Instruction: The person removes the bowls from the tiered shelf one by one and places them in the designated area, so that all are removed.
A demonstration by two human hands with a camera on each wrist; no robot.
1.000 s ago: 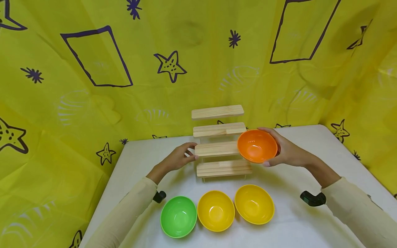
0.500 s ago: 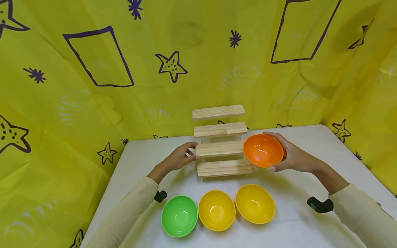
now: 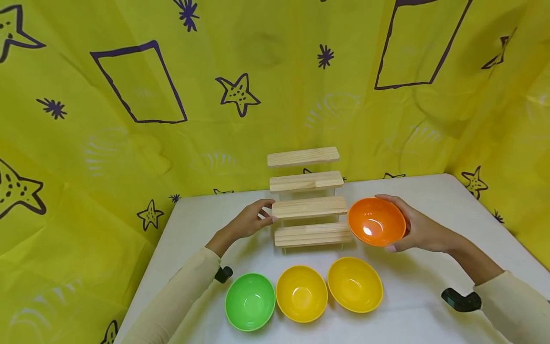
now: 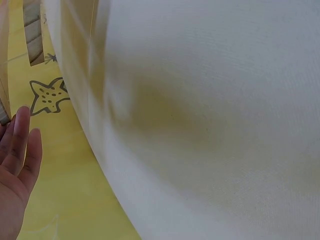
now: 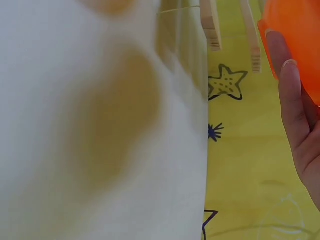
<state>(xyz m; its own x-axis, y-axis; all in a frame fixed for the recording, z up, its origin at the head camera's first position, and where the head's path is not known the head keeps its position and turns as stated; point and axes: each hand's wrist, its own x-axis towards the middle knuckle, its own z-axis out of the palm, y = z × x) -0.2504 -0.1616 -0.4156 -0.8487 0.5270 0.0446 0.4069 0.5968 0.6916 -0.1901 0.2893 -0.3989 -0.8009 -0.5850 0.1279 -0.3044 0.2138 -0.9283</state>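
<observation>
In the head view, my right hand point(image 3: 423, 230) grips an orange bowl point(image 3: 373, 223) by its right side, with the thumb low near the rim. The bowl is held off the table, just right of a stepped wooden rack point(image 3: 309, 208). The right wrist view shows fingers against the orange bowl point(image 5: 300, 45). My left hand point(image 3: 249, 220) holds the left end of the rack's second-lowest board between thumb and fingers. In the left wrist view, the left hand point(image 4: 17, 170) reaches the wood at the frame's edge.
In front of the rack, a green bowl point(image 3: 250, 302) and two yellow bowls, the middle one point(image 3: 301, 294) and the right one point(image 3: 355, 285), stand in a row on the white table point(image 3: 412, 296). A yellow patterned cloth point(image 3: 279, 105) hangs behind and at both sides.
My right hand has carried the orange bowl right and toward me, away from the rack's boards. The left hand stays at the rack, and the other bowls have not moved.
</observation>
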